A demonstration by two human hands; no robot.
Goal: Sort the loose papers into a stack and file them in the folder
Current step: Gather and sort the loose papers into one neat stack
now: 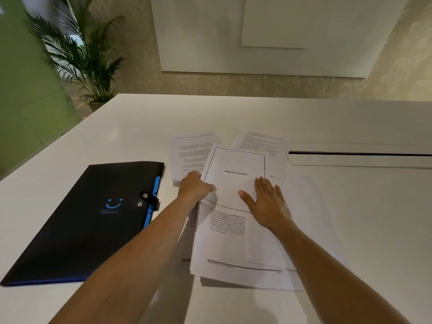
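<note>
Several loose printed papers lie overlapping on the white table [131,141]. On top is a sheet headed "BIBLIOGRAPHY" [236,164]. My left hand [194,188] grips that sheet's left edge, thumb on top and fingers curled underneath. My right hand [266,202] lies flat on its lower right part, fingers spread. Beneath it a text page [224,249] reaches toward me. Two more text pages sit behind, one at the left [191,153] and one at the right [264,143]. A black folder [93,220] with blue tabs and a snap strap lies shut to the left of the papers.
A potted palm [86,57] stands on the floor beyond the table's far left corner. A slot or seam [360,154] runs across the table to the right of the papers. A white wall panel [268,33] hangs behind the table.
</note>
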